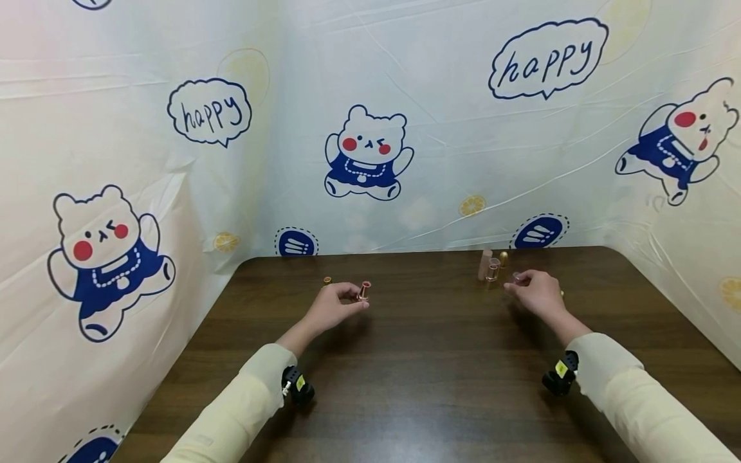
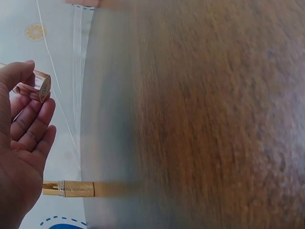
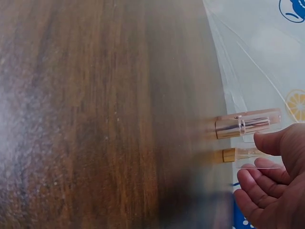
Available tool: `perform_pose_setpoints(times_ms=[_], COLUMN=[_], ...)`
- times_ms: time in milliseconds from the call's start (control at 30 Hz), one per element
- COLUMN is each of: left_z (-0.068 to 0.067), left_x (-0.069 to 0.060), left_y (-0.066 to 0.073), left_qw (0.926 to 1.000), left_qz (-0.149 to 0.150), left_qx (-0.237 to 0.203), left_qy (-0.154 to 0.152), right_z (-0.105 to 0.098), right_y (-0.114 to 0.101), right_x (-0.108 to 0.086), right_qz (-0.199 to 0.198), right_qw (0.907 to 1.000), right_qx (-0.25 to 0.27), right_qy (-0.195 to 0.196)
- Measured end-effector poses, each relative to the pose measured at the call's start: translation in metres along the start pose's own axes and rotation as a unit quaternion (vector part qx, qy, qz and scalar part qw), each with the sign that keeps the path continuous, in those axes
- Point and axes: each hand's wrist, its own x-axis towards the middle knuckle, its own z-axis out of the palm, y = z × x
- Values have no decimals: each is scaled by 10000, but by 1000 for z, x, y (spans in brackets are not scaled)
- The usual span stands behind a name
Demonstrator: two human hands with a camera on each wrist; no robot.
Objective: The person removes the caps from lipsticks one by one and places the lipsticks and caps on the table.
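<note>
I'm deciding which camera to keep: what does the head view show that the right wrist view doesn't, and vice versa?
Only head: the left hand pinching a rose-gold piece, and the "happy" lettering. Only right wrist: the palm side of the right hand. Both: that hand, the brown tabletop, the printed backdrop and a rose-gold tube standing near the hand.

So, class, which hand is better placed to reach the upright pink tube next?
Right hand, probably: it's near the pink tube, though apparently pinching a clear piece; the left hand is farther, holding a rose-gold tube.
</note>
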Motion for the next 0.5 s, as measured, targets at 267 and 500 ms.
perform_pose_setpoints(times_ms=[267, 500], left_z=[-6, -8], left_x=[-3, -4], left_y=[-3, -7], left_qw=[10000, 9999], left_qz=[-8, -74], left_qx=[-3, 4], left_qy=[56, 79], right_z=[0, 0], right_y=[1, 3], right_x=[-1, -3], right_qz=[232, 312], right_qw=[9994, 9995], right_qx=[11, -9], right_qy=[-239, -109])
